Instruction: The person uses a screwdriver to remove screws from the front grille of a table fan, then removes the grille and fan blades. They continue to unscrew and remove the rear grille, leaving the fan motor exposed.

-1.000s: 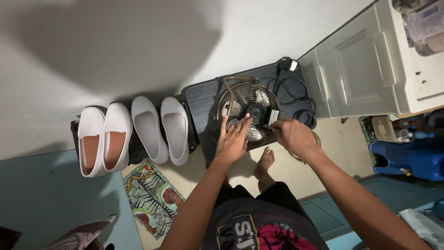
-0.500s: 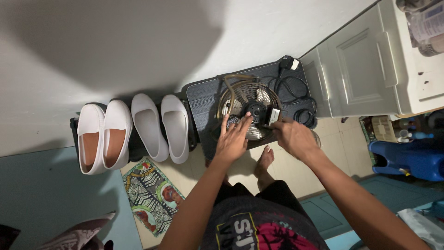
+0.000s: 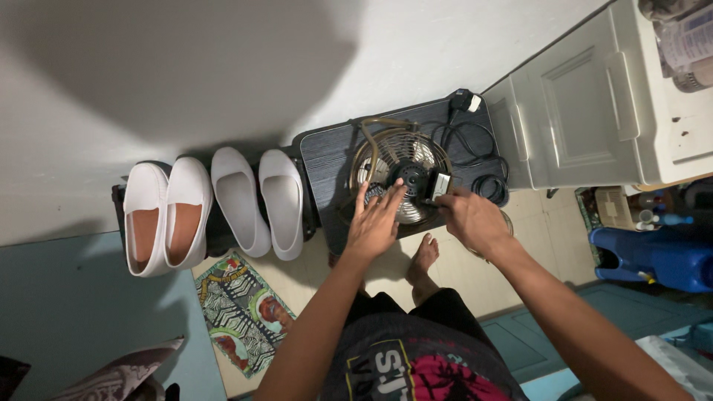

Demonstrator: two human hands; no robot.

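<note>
On the dark ribbed worktop (image 3: 327, 160), near its front edge, my left hand (image 3: 373, 223) still lies flat and unclenched on the round brass-coloured wire-grille fan (image 3: 401, 174); my right hand (image 3: 468, 219) keeps pinching its small switch box (image 3: 440, 186), barely moved.

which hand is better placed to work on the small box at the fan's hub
Right, probably. The right hand already has its fingertips at the small box, while the left hand lies flat across the fan grille.
</note>
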